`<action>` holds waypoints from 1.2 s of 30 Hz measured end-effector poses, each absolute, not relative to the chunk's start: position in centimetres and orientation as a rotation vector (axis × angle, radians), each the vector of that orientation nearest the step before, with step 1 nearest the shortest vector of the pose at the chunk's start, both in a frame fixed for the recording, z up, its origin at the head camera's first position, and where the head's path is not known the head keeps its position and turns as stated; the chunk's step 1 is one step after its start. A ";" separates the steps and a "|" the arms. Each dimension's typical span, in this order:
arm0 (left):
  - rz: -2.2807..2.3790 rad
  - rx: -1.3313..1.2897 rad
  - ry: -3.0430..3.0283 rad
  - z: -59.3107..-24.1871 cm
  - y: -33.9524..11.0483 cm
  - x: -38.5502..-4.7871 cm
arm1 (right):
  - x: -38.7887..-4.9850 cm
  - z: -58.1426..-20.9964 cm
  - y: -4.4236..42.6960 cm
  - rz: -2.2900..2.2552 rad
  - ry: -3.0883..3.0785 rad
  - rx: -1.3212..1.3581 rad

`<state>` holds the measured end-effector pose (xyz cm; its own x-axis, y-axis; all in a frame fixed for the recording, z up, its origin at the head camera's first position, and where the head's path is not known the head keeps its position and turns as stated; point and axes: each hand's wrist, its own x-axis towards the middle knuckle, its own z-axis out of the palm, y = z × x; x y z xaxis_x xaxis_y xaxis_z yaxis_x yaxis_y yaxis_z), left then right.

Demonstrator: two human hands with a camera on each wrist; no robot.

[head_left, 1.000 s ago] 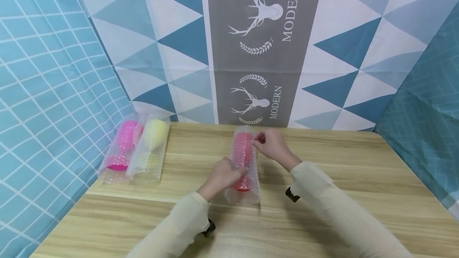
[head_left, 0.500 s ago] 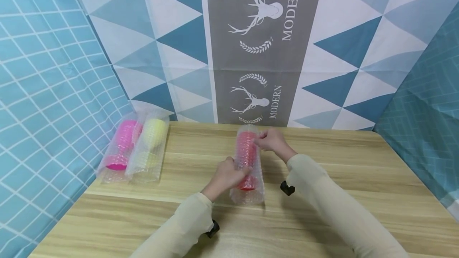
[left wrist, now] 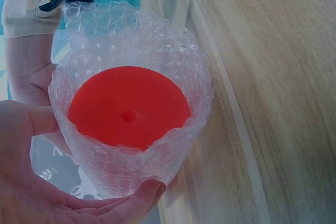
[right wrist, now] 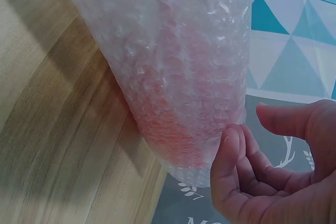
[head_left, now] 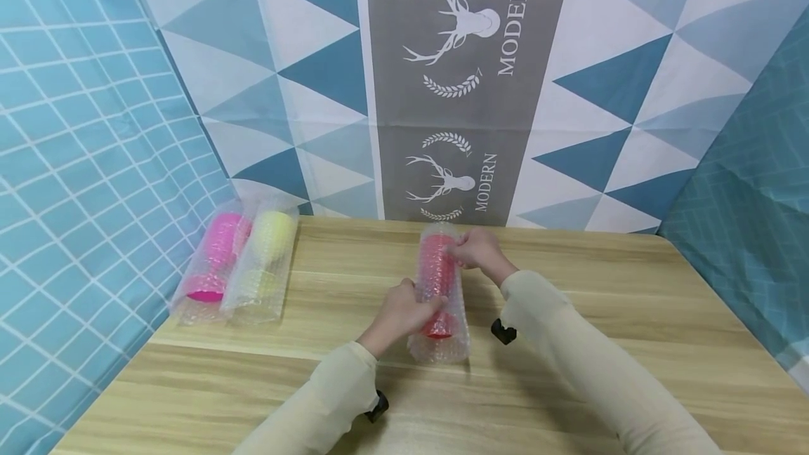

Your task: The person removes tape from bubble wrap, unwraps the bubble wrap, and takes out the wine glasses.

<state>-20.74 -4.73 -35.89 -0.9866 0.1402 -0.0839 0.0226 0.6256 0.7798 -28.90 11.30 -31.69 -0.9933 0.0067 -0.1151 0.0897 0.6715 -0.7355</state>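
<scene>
A red goblet-like object (left wrist: 128, 108) wrapped in bubble wrap (head_left: 437, 279) lies lengthwise on the table, its round red end facing the left wrist camera. My left hand (head_left: 404, 311) grips the near half of the bundle, thumb over the top. In the left wrist view, that hand's thumb and fingers (left wrist: 134, 203) reach round the wrap. At the far end, my right hand (head_left: 477, 250) touches the right side of the bundle. The right wrist view shows its fingers (right wrist: 231, 145) bent against the wrap and its thumb standing apart from them.
Two more bubble-wrapped objects, one pink (head_left: 221, 251) and one yellow (head_left: 268, 251), lie side by side at the table's far left. Patterned cloth hangs behind the wooden table (head_left: 569, 293), with blue cloth (head_left: 76, 181) at the left.
The wrapped red bundle has shifted slightly to the right along with my left hand. My right hand has come lower and now rests against the wrap's right side.
</scene>
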 end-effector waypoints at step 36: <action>1.202 0.142 2.780 -35.6 -3.2 -20.7 | -28.9 -31.7 11.1 -1.119 2.823 0.030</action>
